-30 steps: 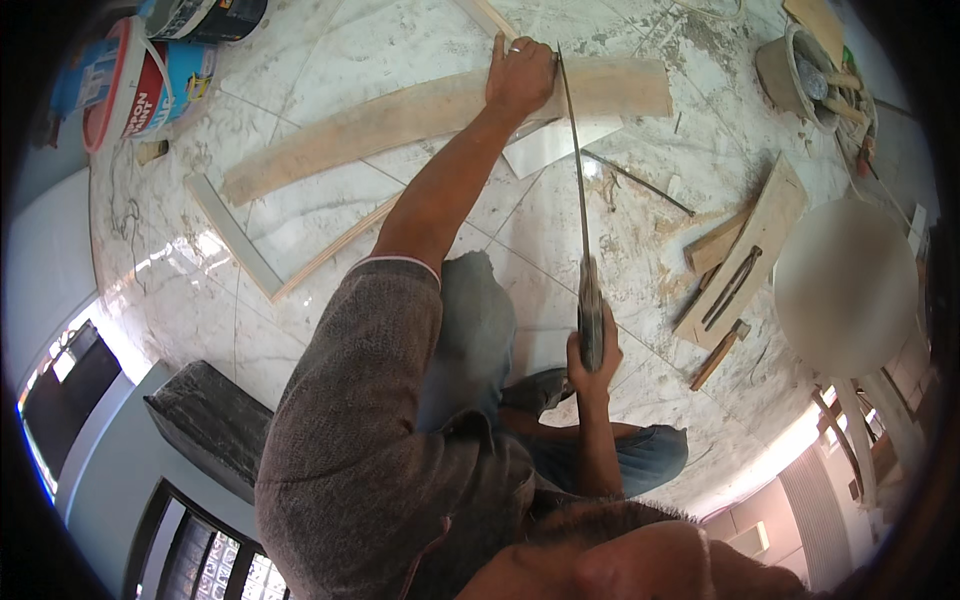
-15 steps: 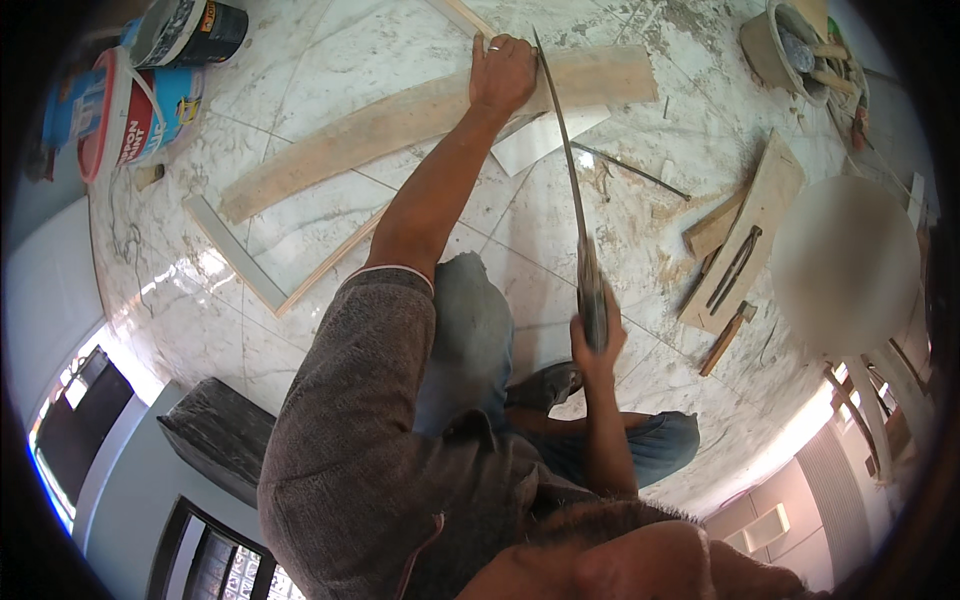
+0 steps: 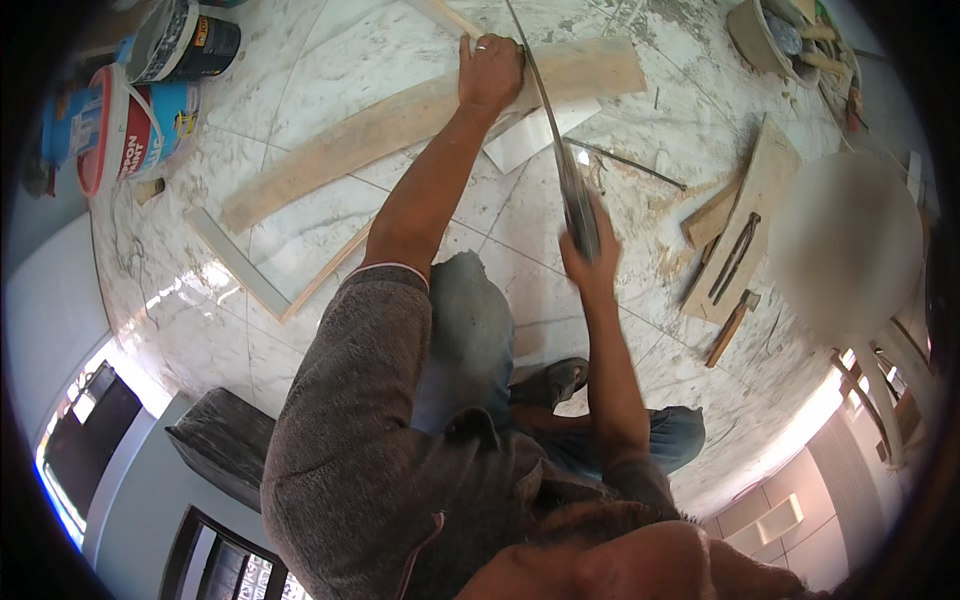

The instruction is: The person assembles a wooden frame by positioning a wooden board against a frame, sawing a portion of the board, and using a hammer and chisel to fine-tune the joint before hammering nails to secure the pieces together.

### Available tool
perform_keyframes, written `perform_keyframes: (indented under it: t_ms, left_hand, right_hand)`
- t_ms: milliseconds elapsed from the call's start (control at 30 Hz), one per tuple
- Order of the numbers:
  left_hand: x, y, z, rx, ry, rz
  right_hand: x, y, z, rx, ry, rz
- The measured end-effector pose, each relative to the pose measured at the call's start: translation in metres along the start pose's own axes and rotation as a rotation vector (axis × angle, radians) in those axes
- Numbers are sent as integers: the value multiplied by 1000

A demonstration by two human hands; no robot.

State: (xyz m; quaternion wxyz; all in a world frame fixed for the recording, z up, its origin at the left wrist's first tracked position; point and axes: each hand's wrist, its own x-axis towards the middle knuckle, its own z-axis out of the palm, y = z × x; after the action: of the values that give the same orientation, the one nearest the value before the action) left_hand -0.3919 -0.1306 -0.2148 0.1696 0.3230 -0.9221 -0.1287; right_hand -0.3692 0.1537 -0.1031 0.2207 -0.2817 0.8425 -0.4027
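Note:
My right hand (image 3: pixel 592 245) is wrapped around the handle of a handsaw (image 3: pixel 553 125). The saw's long thin blade runs away from me, edge-on, across the far part of a broad wooden plank (image 3: pixel 340 150) on the floor. Just left of the blade, my left hand (image 3: pixel 490 75), with a ring on one finger, is closed at the end of a narrow wooden strip (image 3: pixel 445 15), over the plank. The hand hides what lies beneath its fingers. A pale flat piece (image 3: pixel 540 135) lies partly under the plank, near the blade.
An L-shaped wooden frame piece (image 3: pixel 240 268) lies at left. Paint buckets (image 3: pixel 160 125) stand far left. At right are a board (image 3: pixel 740 225) with pincers (image 3: pixel 735 258), a hammer (image 3: pixel 733 328), a thin dark rod (image 3: pixel 635 168) and a tool bucket (image 3: pixel 765 45).
My right hand has pushed the saw forward, away from me, so the handle is farther up and the blade's tip reaches the top edge. My left hand stays at its place on the wood.

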Motion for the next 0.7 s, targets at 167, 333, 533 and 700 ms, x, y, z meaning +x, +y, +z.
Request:
perform_keyframes:
  t_ms: [167, 333, 533, 700]
  left_hand:
    - [-3, -7, -8, 26, -9, -20]
    - [2, -6, 1, 82, 18, 4]
    - [14, -8, 1, 103, 4, -5]
    - [6, -13, -3, 112, -5, -38]
  right_hand:
    - [-33, -3, -3, -11, -16, -15]
    - [-86, 3, -37, 20, -21, 9]
    - [8, -14, -10, 51, -60, 91]
    - [-102, 6, -49, 34, -60, 3]
